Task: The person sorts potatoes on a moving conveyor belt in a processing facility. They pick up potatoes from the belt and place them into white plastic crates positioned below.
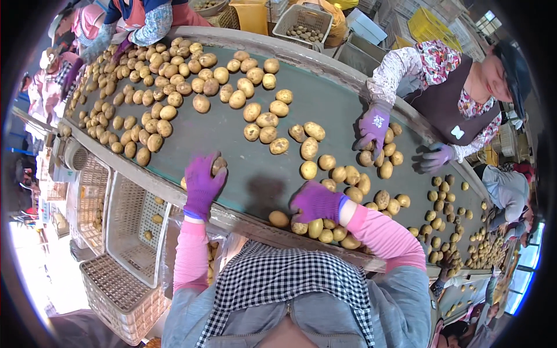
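Note:
My left hand [203, 184], in a purple glove, is closed around a brownish potato [219, 165] at the near edge of the dark green conveyor belt [243, 156]. To the right, my right hand [320, 201], gloved the same way, bends down over the near-side potatoes. Its fingers are mostly hidden beneath the back of the hand, so a grip cannot be made out. A single potato [279, 218] lies just left of it, and a cluster of yellow potatoes [326, 235] sits below its wrist along the belt edge.
Many potatoes [156, 87] cover the belt's left part, more its right. Across it, a co-worker's purple-gloved hand [374, 124] touches potatoes; the other glove [436, 158] is nearby. Plastic crates [136, 220] stand below the near rail [156, 182], left of me. A potato crate [301, 20] stands beyond.

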Demonstrator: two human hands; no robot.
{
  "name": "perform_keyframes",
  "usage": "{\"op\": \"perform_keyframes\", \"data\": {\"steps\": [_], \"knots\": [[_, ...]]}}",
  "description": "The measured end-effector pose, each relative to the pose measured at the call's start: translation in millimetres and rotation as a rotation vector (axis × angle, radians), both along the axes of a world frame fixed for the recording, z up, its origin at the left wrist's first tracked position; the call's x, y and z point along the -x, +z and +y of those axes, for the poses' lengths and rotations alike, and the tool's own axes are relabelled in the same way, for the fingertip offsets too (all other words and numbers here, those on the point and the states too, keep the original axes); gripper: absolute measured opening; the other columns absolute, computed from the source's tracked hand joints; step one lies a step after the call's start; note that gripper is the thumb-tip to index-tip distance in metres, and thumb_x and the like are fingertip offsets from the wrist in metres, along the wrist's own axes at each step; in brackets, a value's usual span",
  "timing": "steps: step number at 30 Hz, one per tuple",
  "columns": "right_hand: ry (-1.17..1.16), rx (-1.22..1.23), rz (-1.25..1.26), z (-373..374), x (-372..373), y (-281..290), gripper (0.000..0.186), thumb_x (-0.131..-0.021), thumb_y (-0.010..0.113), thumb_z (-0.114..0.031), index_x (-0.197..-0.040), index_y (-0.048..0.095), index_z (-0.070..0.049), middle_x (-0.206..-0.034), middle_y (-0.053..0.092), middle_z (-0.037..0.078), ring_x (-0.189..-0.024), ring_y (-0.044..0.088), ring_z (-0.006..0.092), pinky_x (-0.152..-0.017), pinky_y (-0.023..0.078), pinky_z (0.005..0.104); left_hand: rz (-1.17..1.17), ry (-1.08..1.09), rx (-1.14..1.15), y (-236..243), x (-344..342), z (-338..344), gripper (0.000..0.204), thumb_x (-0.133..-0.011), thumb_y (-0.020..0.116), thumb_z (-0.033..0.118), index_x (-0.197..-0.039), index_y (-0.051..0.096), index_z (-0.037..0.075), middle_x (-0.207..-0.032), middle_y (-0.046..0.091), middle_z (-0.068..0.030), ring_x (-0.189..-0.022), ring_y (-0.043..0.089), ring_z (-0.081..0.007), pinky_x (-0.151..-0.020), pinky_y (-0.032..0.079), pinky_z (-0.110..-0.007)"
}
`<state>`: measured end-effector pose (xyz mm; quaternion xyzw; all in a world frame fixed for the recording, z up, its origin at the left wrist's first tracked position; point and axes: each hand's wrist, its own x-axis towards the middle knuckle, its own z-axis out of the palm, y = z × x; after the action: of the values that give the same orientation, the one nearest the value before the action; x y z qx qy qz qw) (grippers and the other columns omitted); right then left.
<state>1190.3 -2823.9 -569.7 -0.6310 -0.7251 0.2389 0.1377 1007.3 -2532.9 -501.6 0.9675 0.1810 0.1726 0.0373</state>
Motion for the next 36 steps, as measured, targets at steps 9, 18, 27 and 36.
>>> {"op": "perform_keyframes", "data": {"steps": [9, 18, 27, 36], "knots": [[-0.381, 0.362, -0.461, -108.3, -97.7, -18.3, 0.037, -0.082, 0.068, -0.046, -0.081, 0.079, -0.010, -0.078, 0.073, 0.013, -0.077, 0.073, 0.0322, -0.073, 0.055, 0.0464, 0.020, 0.077, -0.164, -7.5, -2.2, -102.2, 0.047, -0.082, 0.076, 0.035, -0.124, 0.070, 0.012, -0.094, 0.067, -0.0124, -0.093, 0.064, -0.0326, -0.099, 0.045, -0.051], [-0.287, -0.481, 0.141, -41.1, -8.2, -2.0, 0.027, -0.089, 0.069, -0.038, -0.093, 0.071, -0.011, -0.088, 0.069, 0.014, -0.084, 0.068, 0.0350, -0.082, 0.052, 0.0504, -0.022, 0.142, -0.197, -22.5, -4.5, -161.2, 0.052, -0.089, 0.072, 0.031, -0.137, 0.064, 0.012, -0.101, 0.066, -0.0092, -0.098, 0.065, -0.0301, -0.120, 0.033, -0.052], [-0.288, -0.630, 0.011, -102.0, 61.7, -58.4, 0.014, -0.081, 0.070, -0.030, -0.076, 0.066, -0.017, -0.079, 0.059, 0.004, -0.088, 0.062, 0.0268, -0.112, 0.040, 0.0493, 0.009, 0.156, -0.119, -28.6, -9.8, -204.7, 0.059, -0.086, 0.076, 0.031, -0.141, 0.062, 0.016, -0.129, 0.064, -0.0135, -0.118, 0.060, -0.0369, -0.110, 0.041, -0.051], [-0.165, -0.053, -0.200, -224.8, 8.5, -42.1, 0.024, -0.083, 0.069, -0.039, -0.079, 0.075, -0.017, -0.088, 0.070, 0.003, -0.092, 0.066, 0.0243, -0.083, 0.050, 0.0419, 0.053, 0.179, -0.055, -15.3, -9.6, -233.0, 0.060, -0.085, 0.077, 0.030, -0.142, 0.063, 0.016, -0.140, 0.062, -0.0165, -0.125, 0.060, -0.0384, -0.106, 0.045, -0.050]]}}
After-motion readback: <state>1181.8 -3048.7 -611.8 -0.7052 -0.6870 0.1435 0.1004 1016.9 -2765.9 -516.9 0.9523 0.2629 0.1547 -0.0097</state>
